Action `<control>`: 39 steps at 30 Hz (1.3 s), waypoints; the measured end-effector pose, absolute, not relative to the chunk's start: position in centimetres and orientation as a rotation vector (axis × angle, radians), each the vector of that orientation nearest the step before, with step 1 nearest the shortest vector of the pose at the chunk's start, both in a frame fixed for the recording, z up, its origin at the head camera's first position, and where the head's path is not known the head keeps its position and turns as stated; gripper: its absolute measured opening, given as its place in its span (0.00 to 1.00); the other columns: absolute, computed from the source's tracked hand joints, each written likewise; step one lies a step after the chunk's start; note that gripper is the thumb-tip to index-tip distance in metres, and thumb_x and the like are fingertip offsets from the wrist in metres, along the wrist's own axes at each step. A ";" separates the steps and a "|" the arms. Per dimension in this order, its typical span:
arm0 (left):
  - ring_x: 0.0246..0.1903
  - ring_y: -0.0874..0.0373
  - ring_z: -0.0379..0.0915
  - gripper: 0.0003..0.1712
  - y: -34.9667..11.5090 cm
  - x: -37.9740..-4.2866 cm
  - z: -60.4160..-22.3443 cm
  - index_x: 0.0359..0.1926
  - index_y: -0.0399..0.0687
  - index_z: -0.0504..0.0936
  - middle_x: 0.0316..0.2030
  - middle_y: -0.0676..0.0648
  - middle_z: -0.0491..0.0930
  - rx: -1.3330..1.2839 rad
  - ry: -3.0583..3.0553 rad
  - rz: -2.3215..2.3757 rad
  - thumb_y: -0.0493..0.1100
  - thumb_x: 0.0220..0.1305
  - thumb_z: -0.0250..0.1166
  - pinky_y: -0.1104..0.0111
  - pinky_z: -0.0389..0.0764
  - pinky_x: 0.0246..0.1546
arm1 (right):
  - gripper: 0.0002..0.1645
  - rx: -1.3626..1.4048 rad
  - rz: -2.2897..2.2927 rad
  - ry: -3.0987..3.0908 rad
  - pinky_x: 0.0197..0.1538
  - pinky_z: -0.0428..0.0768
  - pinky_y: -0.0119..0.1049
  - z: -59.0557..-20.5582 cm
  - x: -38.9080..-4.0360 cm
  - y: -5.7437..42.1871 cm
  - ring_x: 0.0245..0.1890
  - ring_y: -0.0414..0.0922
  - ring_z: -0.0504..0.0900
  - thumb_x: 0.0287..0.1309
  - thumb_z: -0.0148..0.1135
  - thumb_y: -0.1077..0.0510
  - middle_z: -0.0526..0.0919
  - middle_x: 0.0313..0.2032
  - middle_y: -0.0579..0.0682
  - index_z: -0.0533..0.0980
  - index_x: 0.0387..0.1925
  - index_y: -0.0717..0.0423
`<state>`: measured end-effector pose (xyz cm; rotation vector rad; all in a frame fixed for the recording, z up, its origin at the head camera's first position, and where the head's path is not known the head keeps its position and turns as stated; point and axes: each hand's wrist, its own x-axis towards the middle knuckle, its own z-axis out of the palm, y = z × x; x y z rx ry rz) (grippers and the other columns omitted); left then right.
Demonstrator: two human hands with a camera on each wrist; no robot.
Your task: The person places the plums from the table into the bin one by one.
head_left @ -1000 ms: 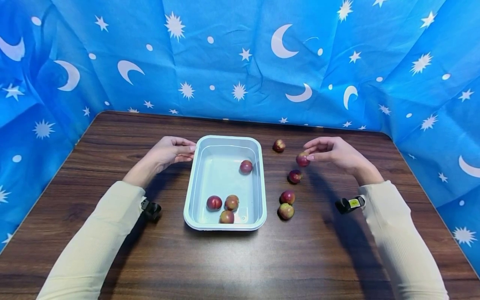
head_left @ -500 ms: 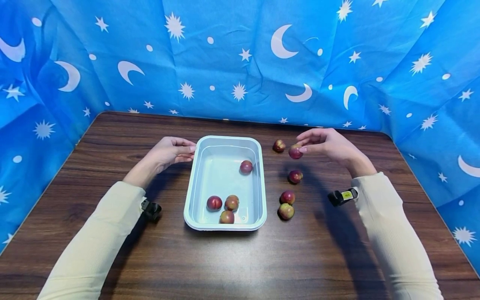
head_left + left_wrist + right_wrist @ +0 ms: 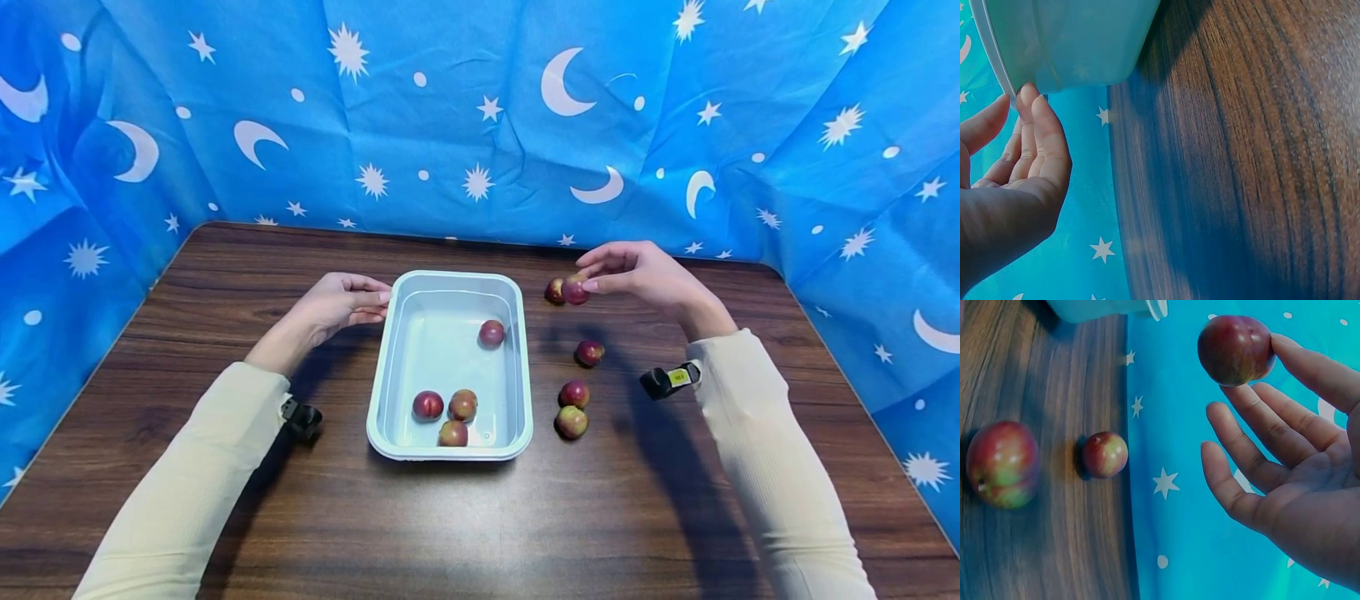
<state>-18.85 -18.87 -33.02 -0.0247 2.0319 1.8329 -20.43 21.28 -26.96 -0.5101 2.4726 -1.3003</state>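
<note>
A pale blue-white plastic tray stands on the table with several red plums inside, one plum lying apart from the others. At its far left corner my left hand pinches the rim; the left wrist view has the thumb and fingertips at the tray's rim. Right of the tray, my right hand holds a dark red plum up in the air between thumb and fingertips, its other fingers spread. In the head view that plum partly overlaps a plum on the table.
Along the tray's right side a dark red plum lies by itself. Nearer the front, a red plum and a yellow-green plum sit side by side. A blue cloth with moons and stars hangs behind the wooden table.
My right hand has carried its plum to the left and farther back, closer to the plum on the table at the back. The left hand and the tray have stayed put.
</note>
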 end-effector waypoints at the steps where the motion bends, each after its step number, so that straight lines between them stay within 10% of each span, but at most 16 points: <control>1: 0.28 0.62 0.77 0.18 -18.9 -18.9 -33.0 0.52 0.25 0.67 0.29 0.50 0.79 -0.029 2.031 1.834 0.34 0.65 0.54 0.65 0.79 0.44 | 0.20 -0.508 -1.303 2.470 0.44 0.76 0.37 -26.9 -20.5 21.2 0.40 0.48 0.78 0.56 0.63 0.57 0.81 0.39 0.53 0.74 0.49 0.61; 20: 0.30 0.61 0.78 0.19 -19.1 -19.1 -33.1 0.52 0.26 0.68 0.30 0.49 0.79 -0.027 2.004 1.857 0.35 0.64 0.56 0.69 0.80 0.41 | 0.21 -0.592 -1.294 2.393 0.53 0.71 0.44 -26.3 -21.2 18.4 0.43 0.47 0.79 0.56 0.63 0.55 0.82 0.42 0.54 0.73 0.49 0.59; 39: 0.29 0.61 0.77 0.18 -19.0 -18.9 -33.2 0.52 0.26 0.67 0.29 0.50 0.79 -0.026 2.003 1.855 0.34 0.65 0.55 0.67 0.80 0.43 | 0.21 -0.675 -1.234 2.358 0.42 0.80 0.41 -26.4 -20.1 15.5 0.40 0.50 0.79 0.57 0.62 0.55 0.82 0.41 0.52 0.73 0.51 0.59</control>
